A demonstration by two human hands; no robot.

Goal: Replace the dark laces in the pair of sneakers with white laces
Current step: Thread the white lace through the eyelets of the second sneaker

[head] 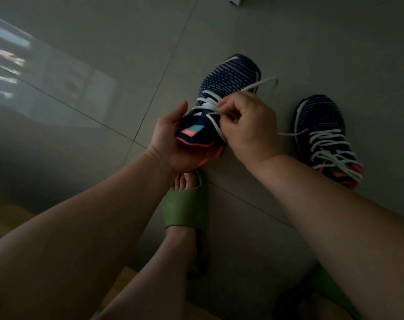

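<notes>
A navy knit sneaker (228, 77) with a pink heel and a teal-and-pink tongue label stands on the tiled floor in front of me. My left hand (171, 137) grips its heel and collar from the left. My right hand (247, 125) pinches the white lace (208, 103) over the upper eyelets; one loose lace end runs up and right past the toe. The second navy sneaker (321, 125) lies to the right, laced in white with loose ends near its collar. No dark laces are in view.
My feet in green slides (184, 209) rest on the floor just below the held sneaker, one at the bottom right corner. A bright window reflection lies on the grey tiles at the left. A small pale object sits at the top edge.
</notes>
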